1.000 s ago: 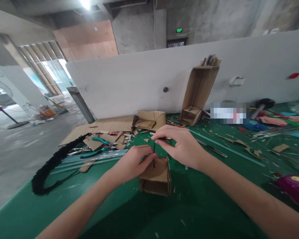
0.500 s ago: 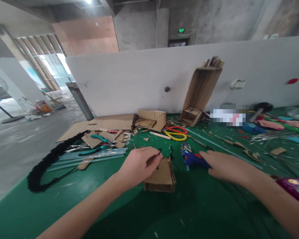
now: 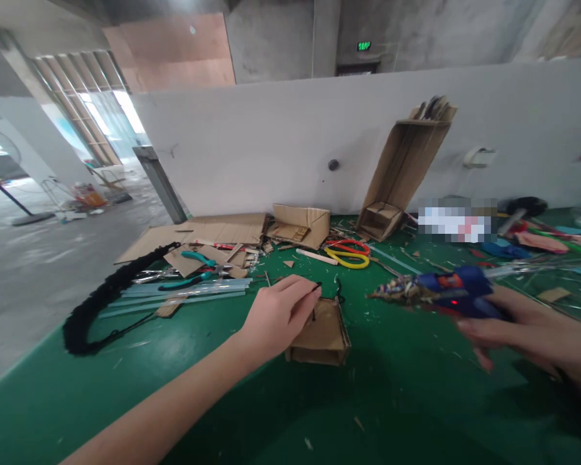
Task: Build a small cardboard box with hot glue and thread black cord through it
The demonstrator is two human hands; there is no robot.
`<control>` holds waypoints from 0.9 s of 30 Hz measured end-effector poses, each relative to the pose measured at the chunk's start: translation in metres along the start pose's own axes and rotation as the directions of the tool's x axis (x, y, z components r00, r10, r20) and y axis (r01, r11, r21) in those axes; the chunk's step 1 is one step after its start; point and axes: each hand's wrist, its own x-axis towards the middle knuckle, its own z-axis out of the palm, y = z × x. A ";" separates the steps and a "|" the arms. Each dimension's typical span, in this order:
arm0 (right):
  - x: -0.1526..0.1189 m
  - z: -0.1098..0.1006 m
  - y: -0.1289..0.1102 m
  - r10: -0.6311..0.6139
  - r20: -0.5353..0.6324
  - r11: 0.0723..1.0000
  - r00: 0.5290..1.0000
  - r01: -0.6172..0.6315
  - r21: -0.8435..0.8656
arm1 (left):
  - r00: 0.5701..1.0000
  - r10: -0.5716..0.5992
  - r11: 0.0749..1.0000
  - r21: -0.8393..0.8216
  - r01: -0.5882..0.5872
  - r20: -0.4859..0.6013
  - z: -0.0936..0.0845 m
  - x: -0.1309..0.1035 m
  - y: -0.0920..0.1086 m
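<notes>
A small open-ended cardboard box sits on the green table before me. My left hand rests at its upper left, fingers pinched on a black cord near the box's top. The cord's loose end curls up behind the box. To the right, my right hand grips a blue glue gun by its handle, raised above the table. Its crusted nozzle points left, towards the box but apart from it, and a small red light shows on its body.
A tall cardboard piece leans on the white partition. Pliers with teal handles, clear glue sticks and a black fuzzy strip lie left. Yellow-and-red scissors handles lie behind the box; cardboard scraps are scattered around.
My right hand has lifted the glue gun off the table and moved it right, its nozzle now pointing left. My left hand stays at the box. The camera view has shifted slightly.
</notes>
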 end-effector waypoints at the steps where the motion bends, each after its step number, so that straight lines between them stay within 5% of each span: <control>1: -0.006 0.006 -0.006 0.033 0.070 0.992 0.997 -0.041 0.118 | 1.000 0.000 1.000 -0.003 0.000 -0.002 0.000 0.000 0.000; 9: -0.005 0.047 -0.045 0.085 0.359 0.961 0.930 -0.171 0.217 | 1.000 -0.004 0.999 0.034 0.004 0.001 0.000 -0.003 -0.001; 27: 0.006 0.043 -0.055 0.070 0.512 0.977 0.856 -0.162 0.136 | 1.000 0.018 1.000 -0.007 -0.018 -0.017 0.001 -0.002 -0.001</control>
